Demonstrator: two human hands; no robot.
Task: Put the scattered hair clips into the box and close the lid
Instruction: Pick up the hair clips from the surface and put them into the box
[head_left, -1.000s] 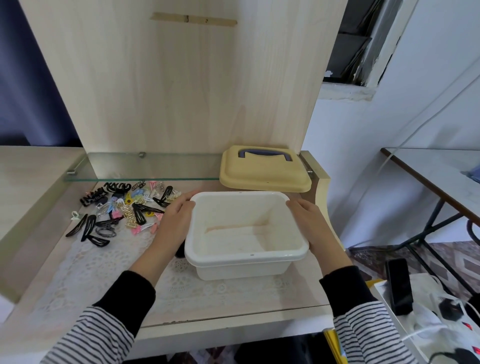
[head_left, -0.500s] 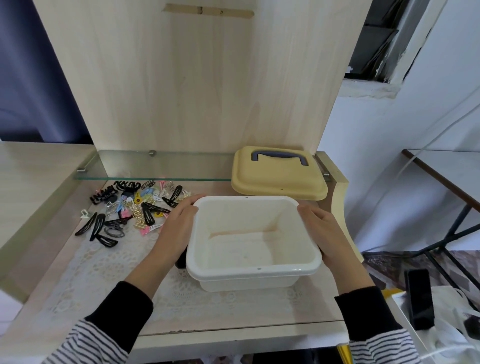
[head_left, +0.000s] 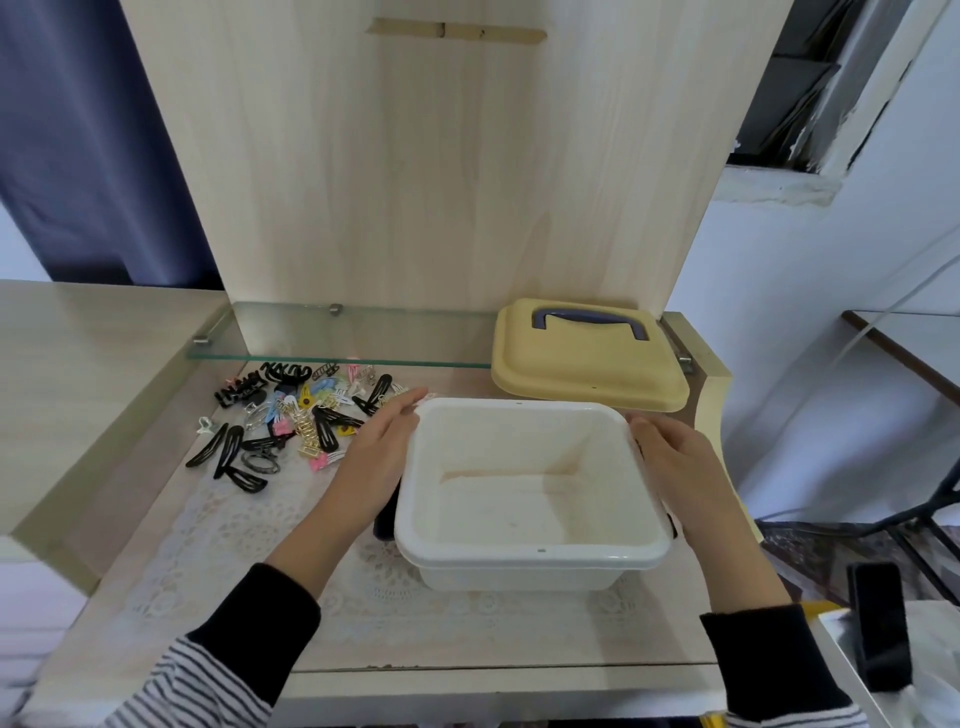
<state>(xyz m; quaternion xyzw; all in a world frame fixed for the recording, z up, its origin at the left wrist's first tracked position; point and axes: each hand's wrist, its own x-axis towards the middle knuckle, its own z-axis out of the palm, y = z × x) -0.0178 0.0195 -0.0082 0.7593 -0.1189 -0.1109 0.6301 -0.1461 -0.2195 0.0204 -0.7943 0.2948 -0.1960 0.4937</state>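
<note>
Straight-fingered left hand (head_left: 376, 460) and right hand (head_left: 675, 467) steady the empty white plastic box (head_left: 519, 553); gathering the scattered multicoloured hair clips (head_left: 291, 421) likely comes next

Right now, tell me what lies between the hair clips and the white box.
In the head view, the left hand lies between the hair clips and the white box, its fingers against the box's left rim.

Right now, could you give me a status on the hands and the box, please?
Left hand, right hand open against box sides. Box empty, lid off behind it. Hair clips heaped left, unobstructed.
</note>
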